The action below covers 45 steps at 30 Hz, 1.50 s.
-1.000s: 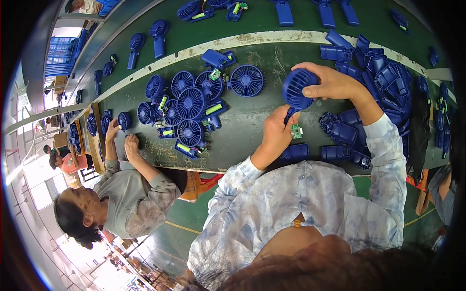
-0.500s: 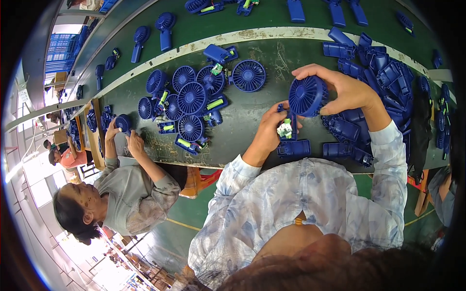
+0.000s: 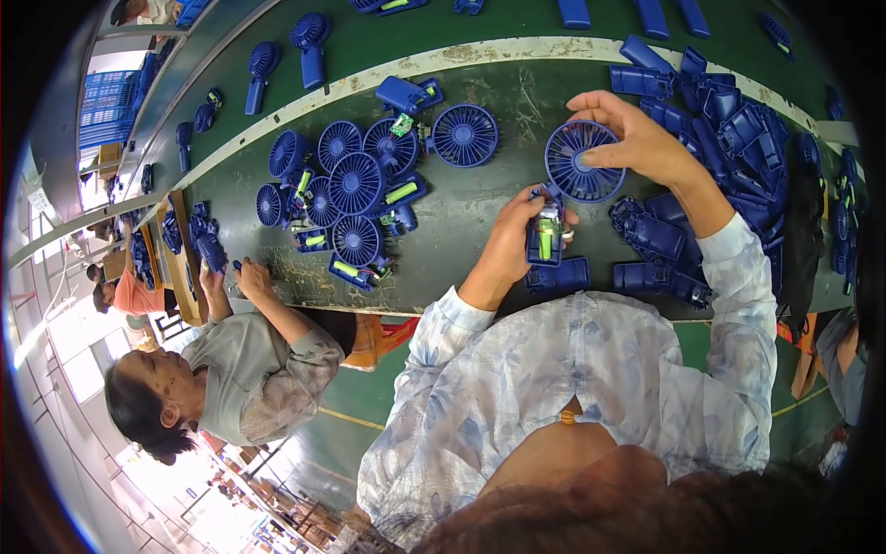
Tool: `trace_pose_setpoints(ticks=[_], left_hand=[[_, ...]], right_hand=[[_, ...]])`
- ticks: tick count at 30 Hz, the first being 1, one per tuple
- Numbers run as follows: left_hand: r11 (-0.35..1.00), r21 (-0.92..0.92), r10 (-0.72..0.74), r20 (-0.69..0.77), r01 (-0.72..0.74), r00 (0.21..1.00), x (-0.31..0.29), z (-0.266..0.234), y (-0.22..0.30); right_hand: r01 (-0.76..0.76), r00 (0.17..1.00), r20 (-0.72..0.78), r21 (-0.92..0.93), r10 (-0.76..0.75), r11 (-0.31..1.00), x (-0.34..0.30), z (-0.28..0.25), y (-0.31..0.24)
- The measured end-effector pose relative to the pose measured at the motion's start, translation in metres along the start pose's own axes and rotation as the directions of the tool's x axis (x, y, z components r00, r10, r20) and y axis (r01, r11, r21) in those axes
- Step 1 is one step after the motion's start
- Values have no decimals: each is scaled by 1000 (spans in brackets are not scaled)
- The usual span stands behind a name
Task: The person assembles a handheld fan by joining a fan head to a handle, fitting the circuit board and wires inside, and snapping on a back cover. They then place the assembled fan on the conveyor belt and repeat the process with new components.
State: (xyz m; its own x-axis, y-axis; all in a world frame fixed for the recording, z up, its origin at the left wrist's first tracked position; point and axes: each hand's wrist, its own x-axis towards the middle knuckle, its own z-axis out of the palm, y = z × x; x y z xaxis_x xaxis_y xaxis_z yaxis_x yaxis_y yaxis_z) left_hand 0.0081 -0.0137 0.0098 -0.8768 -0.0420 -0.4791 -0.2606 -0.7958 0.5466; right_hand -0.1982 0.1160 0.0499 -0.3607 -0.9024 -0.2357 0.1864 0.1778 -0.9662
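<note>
My left hand (image 3: pixel 506 242) is closed round an open blue fan handle (image 3: pixel 532 251), in which a green battery (image 3: pixel 544 244) and a pale circuit board are visible. My right hand (image 3: pixel 643 146) grips the round blue fan head (image 3: pixel 565 175), thumb on its hub and the other fingers around the far rim. The head's spoked grille faces up, and its lower edge meets the top of the handle. Just below my left hand, another blue handle shell (image 3: pixel 561 277) lies on the dark green table (image 3: pixel 443 268).
To the right is a big heap of blue handle shells (image 3: pixel 738 157). Several assembled fan heads with open handles (image 3: pixel 355 185) are clustered to the left. Beyond a pale rail (image 3: pixel 461 57), more fans and shells lie on green surface. A co-worker (image 3: pixel 268 379) sits at left, holding blue parts.
My right hand has tipped the fan head so its grille faces up, thumb moving onto the hub. The handle in my left hand has turned, exposing its battery. The co-worker's hands have moved apart.
</note>
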Motion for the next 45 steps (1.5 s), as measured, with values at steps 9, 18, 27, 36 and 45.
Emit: trace_pose_setpoints(ticks=[9,18,27,36,45], left_hand=[[992,122,-20,-29,23,999,-3,11,1],[951,306,45,-14,-38,999,-5,7,-3],[849,503,189,-3,-162,982,-8,19,-10],[949,310,42,51,-55,998,12,-3,-7],[977,-205,27,-124,-52,992,19,5,-17]], right_hand=[[112,962,269,-229,-48,967,20,-10,-11],[221,938,325,-296,-120,929,25,0,-19],[321,894,418,-342,-163,883,37,-7,-29],[264,942,294,-354,-161,897,44,-11,-3],[406,826,44,-739,-562,538,-47,44,15]])
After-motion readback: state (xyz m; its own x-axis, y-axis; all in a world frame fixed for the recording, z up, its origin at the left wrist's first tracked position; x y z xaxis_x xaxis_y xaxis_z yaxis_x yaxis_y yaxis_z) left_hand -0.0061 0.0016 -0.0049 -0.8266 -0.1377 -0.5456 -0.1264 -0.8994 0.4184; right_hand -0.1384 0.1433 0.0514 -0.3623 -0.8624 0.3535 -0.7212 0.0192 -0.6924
